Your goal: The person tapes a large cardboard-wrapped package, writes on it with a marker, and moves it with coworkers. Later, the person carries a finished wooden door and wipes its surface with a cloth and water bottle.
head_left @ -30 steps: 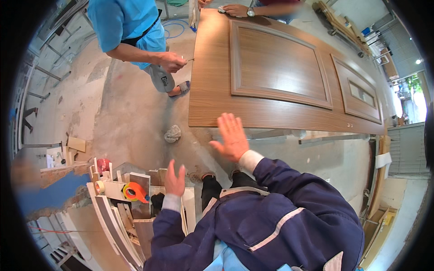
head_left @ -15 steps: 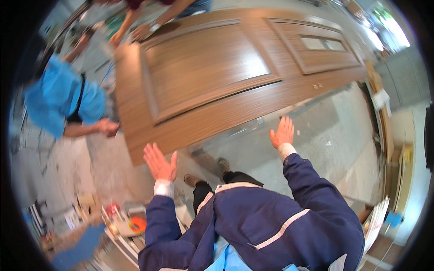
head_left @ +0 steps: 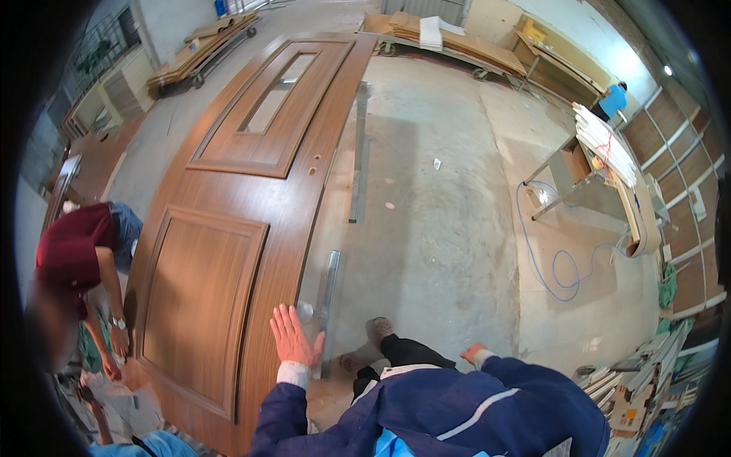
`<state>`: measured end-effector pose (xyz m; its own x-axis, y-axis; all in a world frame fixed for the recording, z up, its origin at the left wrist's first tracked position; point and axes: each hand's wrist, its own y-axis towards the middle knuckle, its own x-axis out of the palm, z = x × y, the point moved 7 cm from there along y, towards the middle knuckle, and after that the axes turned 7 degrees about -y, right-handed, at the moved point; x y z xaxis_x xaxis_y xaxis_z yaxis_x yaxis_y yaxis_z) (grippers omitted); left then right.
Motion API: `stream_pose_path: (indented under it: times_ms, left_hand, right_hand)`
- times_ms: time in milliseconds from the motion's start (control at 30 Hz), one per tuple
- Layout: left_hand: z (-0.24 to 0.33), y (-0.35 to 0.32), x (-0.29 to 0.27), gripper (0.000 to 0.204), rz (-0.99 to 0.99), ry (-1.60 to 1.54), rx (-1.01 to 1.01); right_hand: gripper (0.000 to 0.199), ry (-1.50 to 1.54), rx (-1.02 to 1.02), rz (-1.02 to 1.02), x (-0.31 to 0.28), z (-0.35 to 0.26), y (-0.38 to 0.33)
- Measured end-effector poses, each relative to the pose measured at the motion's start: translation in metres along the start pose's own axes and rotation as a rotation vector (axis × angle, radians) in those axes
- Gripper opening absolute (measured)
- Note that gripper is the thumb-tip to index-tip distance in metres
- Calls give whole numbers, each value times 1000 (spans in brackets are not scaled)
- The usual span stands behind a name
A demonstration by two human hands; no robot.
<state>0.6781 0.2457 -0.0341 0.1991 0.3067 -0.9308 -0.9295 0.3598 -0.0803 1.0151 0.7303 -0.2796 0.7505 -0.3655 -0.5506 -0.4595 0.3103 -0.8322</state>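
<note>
A brown wood-grain door (head_left: 285, 228) lies flat at the left, with two raised panels, a narrow window opening and small lock holes along its right edge. My left hand (head_left: 295, 335) is spread open, palm down, over the door's near right edge; I cannot tell if it touches. My right hand (head_left: 474, 353) hangs away from the door, over the floor, holding nothing visible; it is small in view and partly foreshortened, fingers pointing left. Beside the door's right edge, low down, run metal bars (head_left: 332, 276).
A person in a dark red shirt (head_left: 70, 247) bends at the door's left side, and a light blue sleeve (head_left: 148, 445) shows lower left. Loaded carts (head_left: 457, 47) stand at the back. A worktable (head_left: 567, 171) with white strips and a blue hose (head_left: 560, 293) are at right.
My view has turned right, so the door now runs lengthwise at the left. My left hand is now over the door's edge; my right hand has drawn away from it, toward my side.
</note>
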Motion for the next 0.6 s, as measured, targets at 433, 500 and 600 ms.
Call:
stream_pose_path:
  times_ms: [433, 500, 600]
  left_hand:
    - [51, 183, 0, 100, 150, 168, -193]
    - [48, 182, 6, 101, 180, 206, -195]
    - [52, 184, 10, 107, 215, 194, -237]
  right_hand:
    - [61, 649, 176, 143, -28, 66, 9]
    - [59, 738, 226, 192, -57, 100, 24]
    - [58, 791, 293, 223, -104, 154, 52]
